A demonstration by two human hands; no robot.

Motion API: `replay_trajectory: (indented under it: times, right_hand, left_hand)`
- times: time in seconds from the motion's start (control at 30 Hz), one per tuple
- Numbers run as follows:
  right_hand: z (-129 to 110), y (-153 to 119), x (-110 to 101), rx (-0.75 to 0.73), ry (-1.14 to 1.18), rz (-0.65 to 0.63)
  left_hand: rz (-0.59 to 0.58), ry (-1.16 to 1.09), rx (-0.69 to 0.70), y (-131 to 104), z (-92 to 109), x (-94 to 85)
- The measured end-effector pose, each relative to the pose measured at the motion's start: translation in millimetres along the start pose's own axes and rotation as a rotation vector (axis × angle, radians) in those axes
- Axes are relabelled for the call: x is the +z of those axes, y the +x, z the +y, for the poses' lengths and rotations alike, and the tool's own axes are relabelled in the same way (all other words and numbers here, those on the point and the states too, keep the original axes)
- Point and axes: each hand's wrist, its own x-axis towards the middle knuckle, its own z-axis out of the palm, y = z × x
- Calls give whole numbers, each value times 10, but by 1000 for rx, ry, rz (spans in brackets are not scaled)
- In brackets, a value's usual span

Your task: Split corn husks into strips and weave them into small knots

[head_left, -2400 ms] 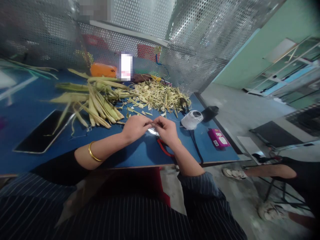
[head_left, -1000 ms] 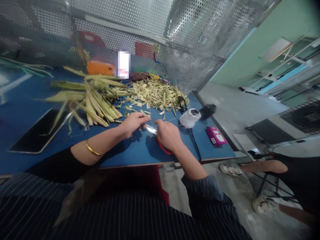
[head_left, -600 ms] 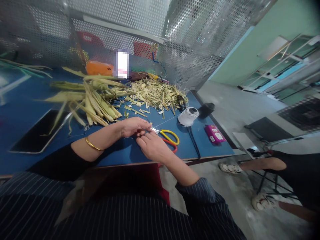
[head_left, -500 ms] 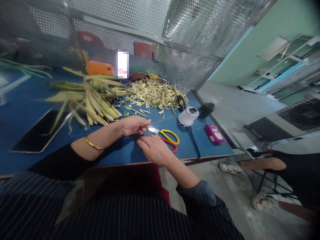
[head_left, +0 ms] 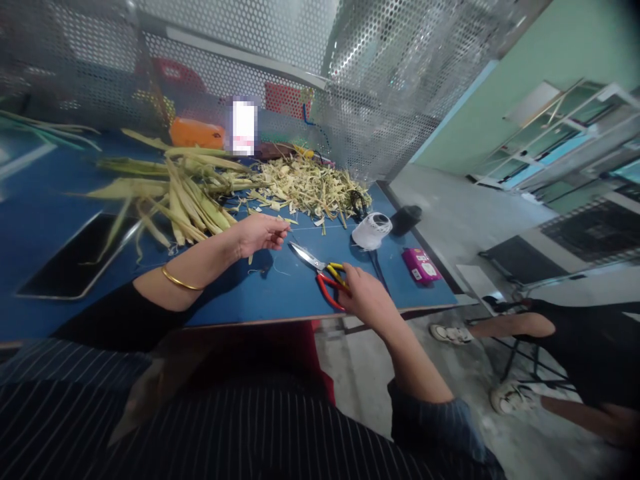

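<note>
My left hand is closed in a pinch over the blue table. From its fingertips a thin white thread runs right to a white thread spool; anything else in the pinch is too small to make out. My right hand grips the handles of a pair of scissors, one handle yellow and one red. The blades point up and left, toward my left hand, slightly apart from it. Behind my left hand lies a bundle of pale green husk leaves.
A heap of cut husk scraps lies at the back. To the left is a dark tablet or phone; at the right, a purple packet and a black cylinder. A perforated screen backs the table. Another person's leg shows at right.
My right hand has moved right from beside my left hand onto the scissors' handles and grips them. My left hand has shifted slightly up and left, with the thread still in its fingers.
</note>
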Motion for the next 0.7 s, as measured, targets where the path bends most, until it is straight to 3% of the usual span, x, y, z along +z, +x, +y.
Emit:
replay_trajectory:
  times: [0.13, 0.3, 0.43, 0.6, 0.7]
  right_hand:
    - [74, -65, -158, 95, 187, -101]
    - [245, -57, -227, 282, 868, -249]
    - [295, -43, -223, 388, 1315, -273]
    - [267, -44, -235, 381, 1590, -306]
    - [235, -28, -252, 385, 1630, -346]
  left_hand:
    - [-10, 5, 9, 11, -29, 3]
    - [-11, 25, 27, 24, -54, 13]
    - [16, 52, 40, 9, -41, 35]
    - [30, 55, 51, -8, -31, 53]
    - [37, 58, 50, -8, -32, 49]
